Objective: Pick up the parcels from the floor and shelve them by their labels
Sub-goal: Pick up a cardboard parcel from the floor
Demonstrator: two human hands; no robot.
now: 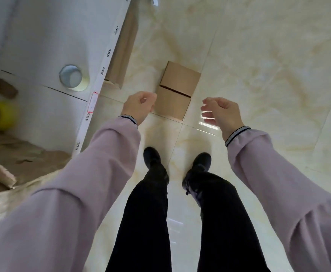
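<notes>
Standing over a box [177, 90] on the floor [258, 65], the person looks to be right at the start of a pick-up, nothing lifted yet. The box sits flat on the tiles just ahead of the shoes [151, 157], seam facing up, and no label shows from this angle, so which slot it belongs in can't be told yet.

Left hand [139, 104] hangs by the box's left edge with fingers loosely curled, holding nothing. Right hand [219, 111] is off to the other side, apart from the box, fingers relaxed and a bit spread, also empty. Neither hand looks to be touching the cardboard.

Next move probably calls for bending down, getting a hand on each side and lifting, then turning it over to find the label. The shelf [43, 36] on the left has numbers along its edge, 549 up to 555, so the label likely gets matched against those. Another box [121, 55] sits tucked under that shelf edge.
</notes>
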